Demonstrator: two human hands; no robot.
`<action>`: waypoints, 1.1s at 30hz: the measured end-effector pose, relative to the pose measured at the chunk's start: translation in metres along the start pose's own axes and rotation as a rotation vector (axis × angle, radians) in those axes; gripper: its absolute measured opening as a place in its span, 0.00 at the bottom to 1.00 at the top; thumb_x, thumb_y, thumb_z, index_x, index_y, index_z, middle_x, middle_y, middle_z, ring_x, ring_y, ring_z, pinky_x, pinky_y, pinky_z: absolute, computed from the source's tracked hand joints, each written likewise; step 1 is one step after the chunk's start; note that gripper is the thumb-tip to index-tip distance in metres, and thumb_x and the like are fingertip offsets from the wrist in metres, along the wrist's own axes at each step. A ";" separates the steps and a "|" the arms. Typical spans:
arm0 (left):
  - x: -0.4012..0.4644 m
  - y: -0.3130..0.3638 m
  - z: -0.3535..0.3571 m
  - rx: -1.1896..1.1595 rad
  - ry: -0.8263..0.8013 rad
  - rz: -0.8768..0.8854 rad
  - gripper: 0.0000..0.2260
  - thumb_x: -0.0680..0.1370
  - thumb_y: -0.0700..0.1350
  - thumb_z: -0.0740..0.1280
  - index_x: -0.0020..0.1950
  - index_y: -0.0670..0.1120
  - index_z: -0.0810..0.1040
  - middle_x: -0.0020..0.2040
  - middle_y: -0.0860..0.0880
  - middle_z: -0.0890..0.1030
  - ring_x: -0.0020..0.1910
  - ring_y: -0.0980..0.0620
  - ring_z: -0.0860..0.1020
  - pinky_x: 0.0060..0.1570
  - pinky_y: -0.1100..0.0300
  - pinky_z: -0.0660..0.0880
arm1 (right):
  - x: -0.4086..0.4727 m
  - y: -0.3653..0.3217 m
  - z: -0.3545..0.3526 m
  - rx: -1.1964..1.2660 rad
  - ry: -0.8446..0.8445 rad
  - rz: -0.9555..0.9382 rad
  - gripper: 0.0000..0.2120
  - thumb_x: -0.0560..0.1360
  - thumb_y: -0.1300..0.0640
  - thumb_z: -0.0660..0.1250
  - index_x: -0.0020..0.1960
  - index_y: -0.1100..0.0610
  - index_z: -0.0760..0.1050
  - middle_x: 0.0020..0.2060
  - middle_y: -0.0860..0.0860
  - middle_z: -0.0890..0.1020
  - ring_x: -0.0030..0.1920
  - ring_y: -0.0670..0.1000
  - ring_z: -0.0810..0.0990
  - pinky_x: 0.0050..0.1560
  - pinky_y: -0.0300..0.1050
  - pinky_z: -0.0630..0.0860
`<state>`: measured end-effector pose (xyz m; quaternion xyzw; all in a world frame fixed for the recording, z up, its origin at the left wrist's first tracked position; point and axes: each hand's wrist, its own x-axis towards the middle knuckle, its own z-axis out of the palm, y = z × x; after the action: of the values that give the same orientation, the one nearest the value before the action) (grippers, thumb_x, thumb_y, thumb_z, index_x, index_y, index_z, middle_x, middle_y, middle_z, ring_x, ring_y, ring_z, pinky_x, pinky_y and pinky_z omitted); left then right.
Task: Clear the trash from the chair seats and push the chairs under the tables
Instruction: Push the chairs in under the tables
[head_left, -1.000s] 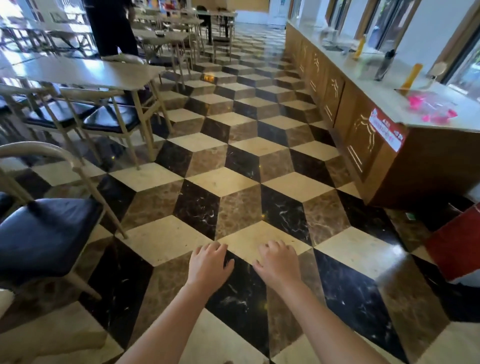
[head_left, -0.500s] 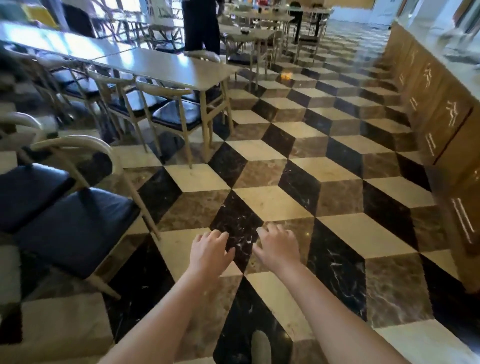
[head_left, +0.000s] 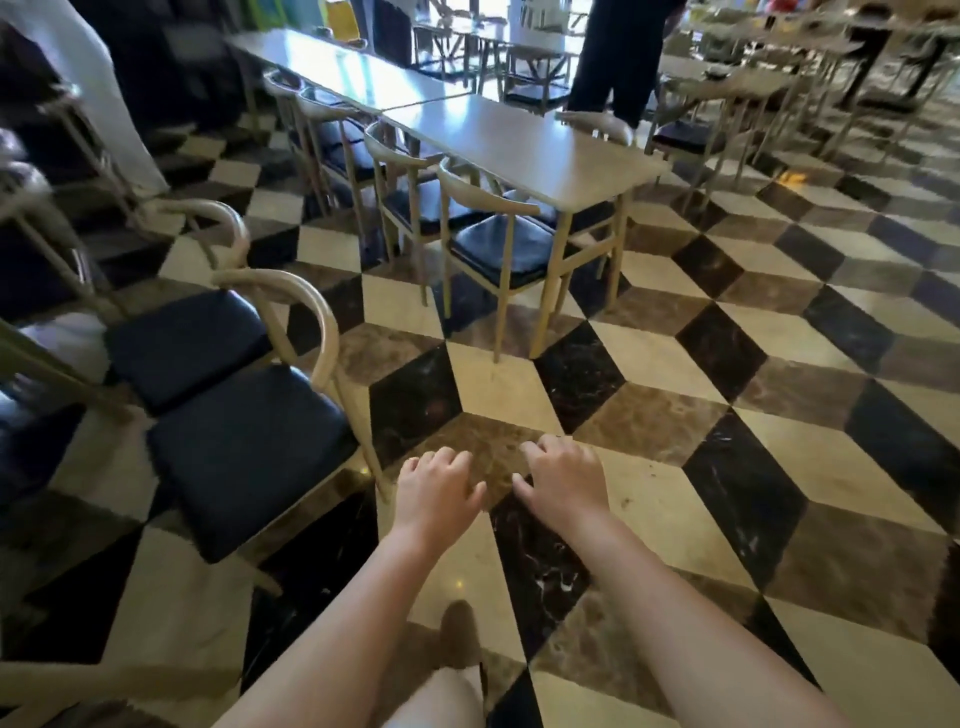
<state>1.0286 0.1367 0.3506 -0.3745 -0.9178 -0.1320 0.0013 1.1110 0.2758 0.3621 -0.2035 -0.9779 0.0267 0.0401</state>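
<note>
Left of both empty, loosely curled hands (head_left: 498, 488), the nearest chair (head_left: 249, 452) faces away left

Glossy polished marble-look floor tiles (head_left: 670, 525). The near left chair (head_left: 244, 447) has a smooth, dark, leather-like seat and a pale wood-look frame. The far table (head_left: 524, 150) has a smooth, pale, slightly shiny top.

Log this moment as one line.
left hand: empty, fingers loosely curled | right hand: empty, likewise | nearest black-cushioned wooden chair: seat bare, to left, untouched
</note>
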 end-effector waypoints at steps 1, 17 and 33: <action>0.019 -0.005 0.003 -0.005 0.010 -0.011 0.16 0.77 0.55 0.61 0.60 0.49 0.76 0.57 0.50 0.80 0.57 0.51 0.77 0.62 0.53 0.72 | 0.022 0.004 0.003 -0.010 0.014 -0.012 0.16 0.76 0.44 0.61 0.56 0.54 0.75 0.49 0.53 0.79 0.49 0.53 0.76 0.48 0.48 0.73; 0.289 -0.105 -0.001 0.025 0.045 -0.240 0.19 0.76 0.56 0.61 0.63 0.49 0.74 0.55 0.51 0.80 0.54 0.52 0.77 0.57 0.55 0.71 | 0.335 0.013 0.011 0.002 -0.021 -0.267 0.17 0.76 0.45 0.62 0.60 0.52 0.72 0.53 0.52 0.79 0.53 0.53 0.77 0.53 0.48 0.74; 0.477 -0.186 0.009 0.050 0.172 -0.833 0.18 0.77 0.56 0.60 0.63 0.48 0.74 0.57 0.51 0.79 0.56 0.53 0.76 0.59 0.56 0.71 | 0.637 -0.030 0.056 -0.030 -0.124 -0.919 0.16 0.75 0.47 0.62 0.58 0.55 0.74 0.51 0.54 0.79 0.52 0.56 0.76 0.50 0.50 0.73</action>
<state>0.5581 0.3390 0.3454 0.0407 -0.9901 -0.1299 0.0336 0.5117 0.5016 0.3519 0.2523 -0.9675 0.0040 -0.0136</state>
